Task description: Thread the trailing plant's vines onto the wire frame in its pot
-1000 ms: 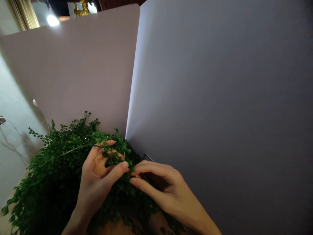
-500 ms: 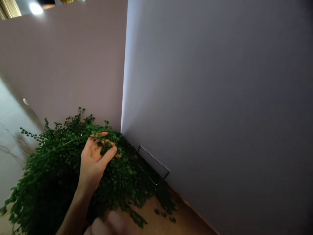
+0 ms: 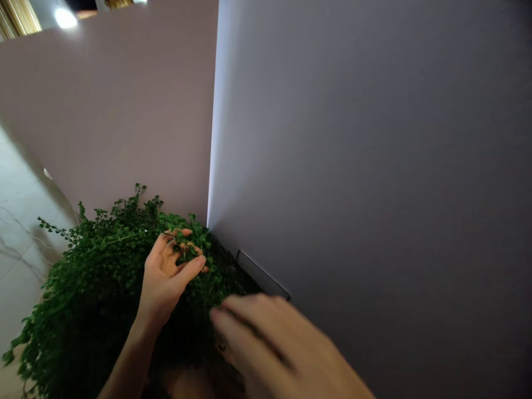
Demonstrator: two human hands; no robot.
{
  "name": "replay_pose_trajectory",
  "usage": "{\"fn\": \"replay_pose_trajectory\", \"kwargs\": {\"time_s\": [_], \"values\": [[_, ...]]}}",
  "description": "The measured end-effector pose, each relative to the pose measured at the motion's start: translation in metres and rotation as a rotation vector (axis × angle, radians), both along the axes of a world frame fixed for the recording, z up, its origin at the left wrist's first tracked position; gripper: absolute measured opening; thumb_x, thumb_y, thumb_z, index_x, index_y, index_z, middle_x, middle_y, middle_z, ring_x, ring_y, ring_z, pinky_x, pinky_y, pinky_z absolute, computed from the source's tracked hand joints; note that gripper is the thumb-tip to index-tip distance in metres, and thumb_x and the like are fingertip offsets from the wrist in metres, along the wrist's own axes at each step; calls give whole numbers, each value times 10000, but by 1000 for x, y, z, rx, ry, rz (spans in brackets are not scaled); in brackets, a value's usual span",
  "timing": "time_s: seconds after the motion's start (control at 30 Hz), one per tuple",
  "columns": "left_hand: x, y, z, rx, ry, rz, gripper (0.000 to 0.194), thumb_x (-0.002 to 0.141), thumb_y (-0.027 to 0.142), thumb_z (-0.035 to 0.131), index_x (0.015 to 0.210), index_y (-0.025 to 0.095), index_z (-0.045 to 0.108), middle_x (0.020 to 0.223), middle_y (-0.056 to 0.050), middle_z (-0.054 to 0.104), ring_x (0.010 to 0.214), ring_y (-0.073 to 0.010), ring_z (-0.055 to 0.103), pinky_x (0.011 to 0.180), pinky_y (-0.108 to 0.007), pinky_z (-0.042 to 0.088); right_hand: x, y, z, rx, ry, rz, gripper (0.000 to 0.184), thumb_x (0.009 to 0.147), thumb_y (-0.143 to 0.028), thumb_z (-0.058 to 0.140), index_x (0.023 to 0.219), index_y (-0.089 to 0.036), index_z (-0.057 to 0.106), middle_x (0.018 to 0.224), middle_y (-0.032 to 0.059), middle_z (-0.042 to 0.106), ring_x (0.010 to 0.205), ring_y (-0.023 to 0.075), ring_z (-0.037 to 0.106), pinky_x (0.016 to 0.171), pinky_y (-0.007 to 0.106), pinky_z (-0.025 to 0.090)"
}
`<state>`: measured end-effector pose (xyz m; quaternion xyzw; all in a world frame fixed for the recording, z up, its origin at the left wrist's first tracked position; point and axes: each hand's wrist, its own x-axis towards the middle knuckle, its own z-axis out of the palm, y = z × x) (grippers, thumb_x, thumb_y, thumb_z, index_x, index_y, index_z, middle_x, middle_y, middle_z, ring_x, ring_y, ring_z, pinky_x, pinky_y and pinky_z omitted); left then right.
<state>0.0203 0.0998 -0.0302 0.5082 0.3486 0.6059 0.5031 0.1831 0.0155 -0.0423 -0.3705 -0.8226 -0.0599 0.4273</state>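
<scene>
One thin, small-leaved sprig [image 3: 183, 240] is grasped by curled left fingers [image 3: 192, 268]; I cannot tell if blurred right fingers [image 3: 245, 335] grip.

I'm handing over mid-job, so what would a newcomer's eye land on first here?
Probably the bushy green plant at lower left, with the left hand among its sprigs. Next, the large blurred right hand at bottom centre, before the broad grey panel filling the right side. A bright light glares at upper left.
</scene>
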Motion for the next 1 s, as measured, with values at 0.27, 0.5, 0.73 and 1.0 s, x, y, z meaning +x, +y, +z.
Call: {"fn": "replay_pose_trajectory", "kwargs": {"time_s": [0.27,0.5,0.73,1.0], "values": [[1,-10,4,-12,-12,-109,382,742,144,766,1087,204,612,992,-23,649,898,-119,621,818,-226,542,14,45,3,-152,116,177,528,932,-19,462,1385,-283,528,1223,81,650,1072,194,651,889,362,595],[-3,-11,5,52,72,-109,430,792,207,745,1186,219,573,1163,-61,632,1022,-161,630,904,-287,545,4,42,8,35,109,204,500,951,-33,481,1399,-256,504,1032,85,691,874,195,625,735,371,572],[-13,-13,15,74,326,-139,419,819,281,722,1213,196,607,1247,-97,640,1125,-209,615,873,-286,547,10,40,12,45,120,181,295,946,-80,519,1178,-211,648,969,77,702,837,183,636,723,351,554],[-25,-10,16,126,708,-136,364,958,452,499,1014,178,732,878,-54,715,810,-181,649,618,-241,500,6,38,15,-65,162,203,145,921,-110,555,972,-197,660,902,59,699,828,176,655,754,329,548]]}}
